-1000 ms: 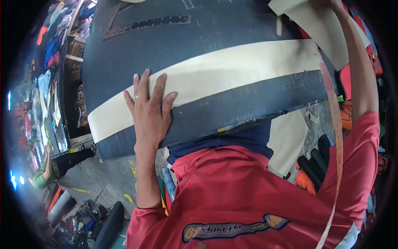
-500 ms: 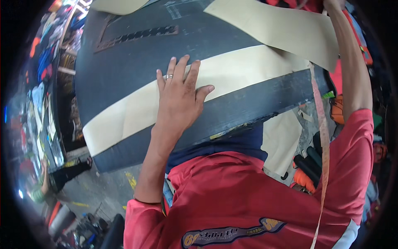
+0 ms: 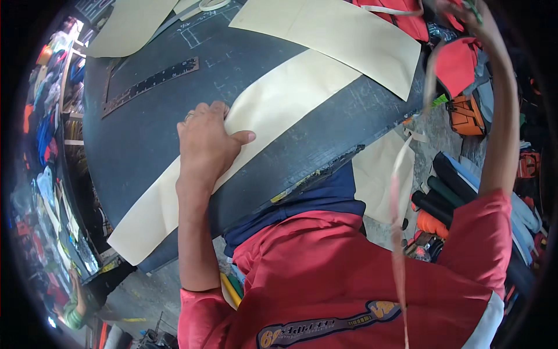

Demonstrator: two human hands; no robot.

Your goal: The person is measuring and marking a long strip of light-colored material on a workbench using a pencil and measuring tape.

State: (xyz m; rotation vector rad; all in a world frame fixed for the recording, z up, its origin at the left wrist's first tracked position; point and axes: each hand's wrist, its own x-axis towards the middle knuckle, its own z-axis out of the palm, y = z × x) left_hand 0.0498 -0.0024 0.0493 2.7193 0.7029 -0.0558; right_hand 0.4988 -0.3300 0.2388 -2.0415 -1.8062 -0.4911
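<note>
A long cream strip of sheet material (image 3: 279, 93) lies slantwise across a dark work table (image 3: 145, 104). My left hand (image 3: 206, 139) is closed on the strip's far edge, its fingers curled over and its thumb lying on top; the sheet bulges beside the fingers. Over the strip's far right end rests a wider cream sheet (image 3: 337, 41). My right hand (image 3: 474, 20) is raised at the top right, blurred and partly cut off by the picture's edge. Something green shows at it, too smeared to name. A pinkish measuring tape (image 3: 397, 232) hangs down in front of my shirt.
A dark L-shaped ruler (image 3: 154, 81) lies on the table's left, near another cream sheet (image 3: 125, 29) and a roll of tape (image 3: 214, 4). Below the table's right edge are a cream sheet (image 3: 381, 180), dark rolls (image 3: 433, 209) and an orange bag (image 3: 465, 115). A person (image 3: 78, 302) is at lower left.
My left hand has gone from lying flat to curling on the strip's edge, and the strip has tilted, its left end nearer me. The wider sheet appears farther left. My right hand is blurred.
</note>
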